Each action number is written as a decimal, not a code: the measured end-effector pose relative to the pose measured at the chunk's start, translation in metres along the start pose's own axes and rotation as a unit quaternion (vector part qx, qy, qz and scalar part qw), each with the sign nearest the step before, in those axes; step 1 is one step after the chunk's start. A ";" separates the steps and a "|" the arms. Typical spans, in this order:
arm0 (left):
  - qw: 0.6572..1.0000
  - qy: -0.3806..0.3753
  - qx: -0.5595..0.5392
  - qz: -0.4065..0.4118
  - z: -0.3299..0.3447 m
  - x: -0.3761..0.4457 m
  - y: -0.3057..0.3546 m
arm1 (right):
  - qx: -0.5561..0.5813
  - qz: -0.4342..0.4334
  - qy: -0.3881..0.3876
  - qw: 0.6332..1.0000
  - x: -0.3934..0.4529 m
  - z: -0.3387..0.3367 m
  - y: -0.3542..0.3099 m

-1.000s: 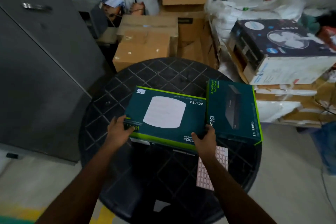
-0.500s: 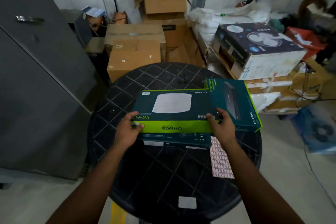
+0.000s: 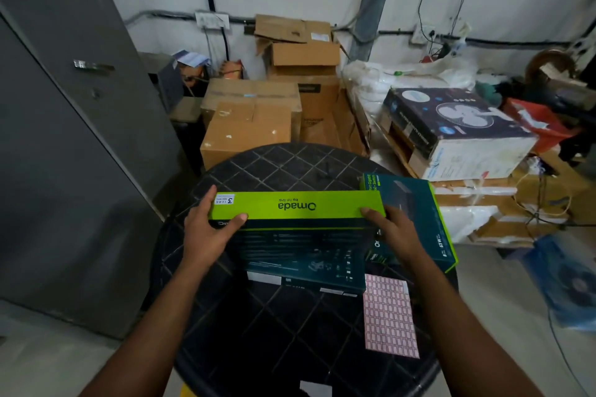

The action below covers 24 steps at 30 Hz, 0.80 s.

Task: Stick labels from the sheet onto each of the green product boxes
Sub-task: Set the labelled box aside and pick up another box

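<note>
A flat green product box (image 3: 296, 207) is tipped up on its edge above the round black table (image 3: 290, 164), its bright green side with the brand name facing up and its dark back facing me. My left hand (image 3: 206, 229) grips its left end, thumb on the near face. My right hand (image 3: 392, 230) grips its right end. A second green box (image 3: 419, 219) lies flat on the table's right side, partly behind my right hand. The pink label sheet (image 3: 388, 316) lies on the table near my right forearm.
Brown cardboard cartons (image 3: 248, 126) are stacked behind the table. A fan box (image 3: 451, 129) and bags crowd the right side. A grey metal cabinet (image 3: 64, 138) stands close on the left. A blue bag (image 3: 567, 280) lies on the floor at right.
Both hands have tilted the flat box from lying face-up to standing on edge, so its green side faces up. The camera view has risen.
</note>
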State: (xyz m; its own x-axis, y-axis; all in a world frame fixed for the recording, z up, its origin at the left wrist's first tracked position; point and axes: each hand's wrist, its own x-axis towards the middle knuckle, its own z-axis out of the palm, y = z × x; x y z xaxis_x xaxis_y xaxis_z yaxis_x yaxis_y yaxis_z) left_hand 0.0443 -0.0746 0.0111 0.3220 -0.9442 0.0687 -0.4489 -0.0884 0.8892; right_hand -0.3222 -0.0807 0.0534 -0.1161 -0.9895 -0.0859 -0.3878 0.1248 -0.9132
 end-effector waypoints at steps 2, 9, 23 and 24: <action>1.000 -0.007 0.022 -0.004 0.001 -0.001 -0.001 | 0.008 0.021 -0.021 1.000 0.002 -0.001 0.010; 0.932 -0.049 0.346 0.096 0.006 -0.001 0.039 | 0.066 0.052 -0.031 0.996 0.003 0.002 0.026; 0.826 -0.288 0.381 0.300 0.113 0.000 0.123 | 0.021 -0.025 -0.108 0.994 0.001 -0.019 0.058; 0.836 -0.288 0.359 0.299 0.110 0.003 0.124 | 0.028 -0.033 -0.105 0.994 0.001 -0.019 0.064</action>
State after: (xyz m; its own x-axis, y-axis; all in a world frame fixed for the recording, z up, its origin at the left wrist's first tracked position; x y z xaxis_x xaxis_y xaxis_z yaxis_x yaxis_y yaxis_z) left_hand -0.1016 -0.1230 0.0715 -0.4996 -0.8662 -0.0088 -0.8377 0.4805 0.2596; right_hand -0.3646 -0.0722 0.0028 0.1034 -0.9895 -0.1013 -0.3359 0.0611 -0.9399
